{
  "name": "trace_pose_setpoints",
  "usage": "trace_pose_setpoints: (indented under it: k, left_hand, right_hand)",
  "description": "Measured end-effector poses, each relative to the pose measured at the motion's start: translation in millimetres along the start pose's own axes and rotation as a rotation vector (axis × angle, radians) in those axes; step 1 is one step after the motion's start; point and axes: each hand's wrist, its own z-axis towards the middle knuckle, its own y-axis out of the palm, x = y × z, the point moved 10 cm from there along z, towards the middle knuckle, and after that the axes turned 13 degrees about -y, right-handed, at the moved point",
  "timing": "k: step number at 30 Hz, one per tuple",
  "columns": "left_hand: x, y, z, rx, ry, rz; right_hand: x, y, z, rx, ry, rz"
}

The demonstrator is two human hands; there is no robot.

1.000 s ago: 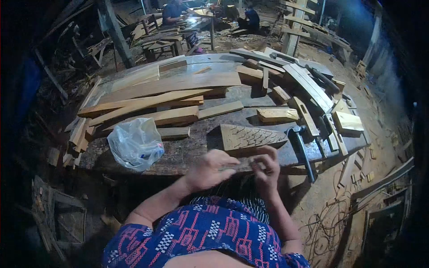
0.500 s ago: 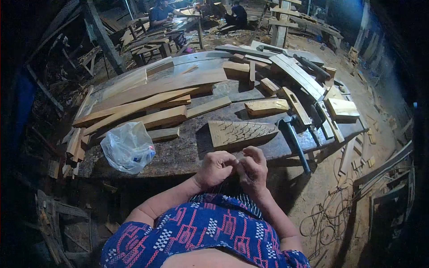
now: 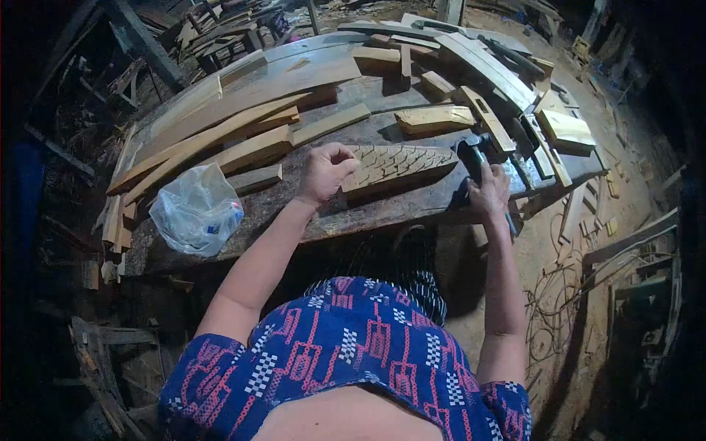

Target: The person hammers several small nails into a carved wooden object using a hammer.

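Note:
A wooden block (image 3: 397, 167) with rows of dark curved marks or wires on its top lies near the front edge of the workbench (image 3: 323, 213). At its left end my left hand (image 3: 327, 173) is closed, thumb and fingertips pinched together; anything between them is too small to make out. To the block's right my right hand (image 3: 491, 192) is wrapped round the handle of a hammer (image 3: 472, 154), whose dark head rests by the block's right end. The handle's lower end sticks out below the hand.
A clear plastic bag (image 3: 195, 209) with small coloured items sits at the bench's front left. Long boards (image 3: 250, 95) lie behind it. A short wood piece (image 3: 434, 119) is behind the block, and a pale block (image 3: 565, 131) lies at the right. Cables (image 3: 548, 316) coil on the floor.
My hands, earlier together in front of the block, have parted. The left moved to the block's left end; the right moved right and took hold of the hammer. The view has tilted down.

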Motion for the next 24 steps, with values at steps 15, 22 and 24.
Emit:
trace_pose_setpoints:
  k: [15, 22, 24]
  left_hand:
    - [3.4, 10.0, 11.0, 0.172, 0.273, 0.516]
    - [21.1, 15.0, -1.0, 0.234, 0.346, 0.583]
    - [20.0, 15.7, -1.9, 0.238, 0.347, 0.584]
  right_hand:
    - [57.0, 15.2, 20.8, 0.123, 0.235, 0.033]
    - [28.7, -24.8, 5.6, 0.332, 0.331, 0.853]
    - [-18.0, -47.6, 8.9, 0.320, 0.217, 1.067]
